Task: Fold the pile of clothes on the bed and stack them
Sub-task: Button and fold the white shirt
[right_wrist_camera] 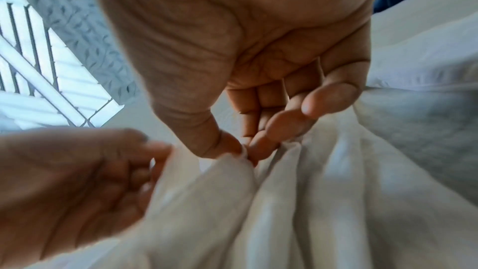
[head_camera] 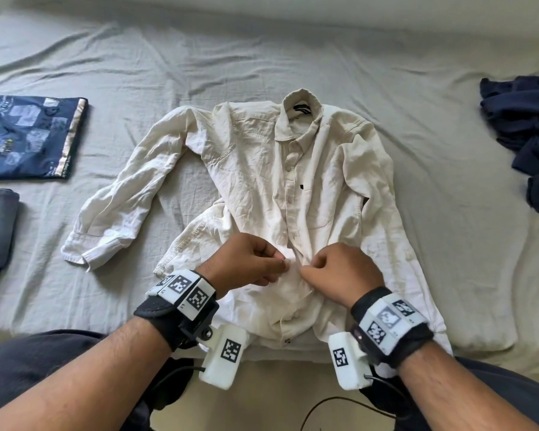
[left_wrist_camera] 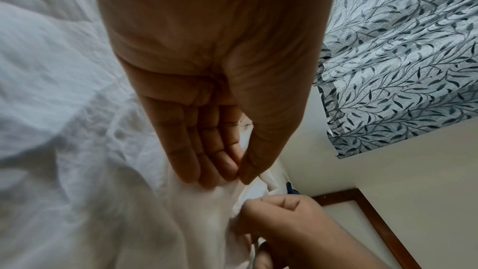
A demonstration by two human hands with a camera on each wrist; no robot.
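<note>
My left hand (head_camera: 246, 262) and right hand (head_camera: 343, 270) each pinch the front of the white shirt (head_camera: 262, 169) lying flat on the bed (head_camera: 262, 57), two folded clothes (head_camera: 28, 135) wait beside, and a dark pile (head_camera: 523, 126) is left.

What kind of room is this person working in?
Most likely a bedroom at home: a bed with a wrinkled grey sheet, a cream shirt spread on it, and a leaf-patterned curtain by the wall.
</note>
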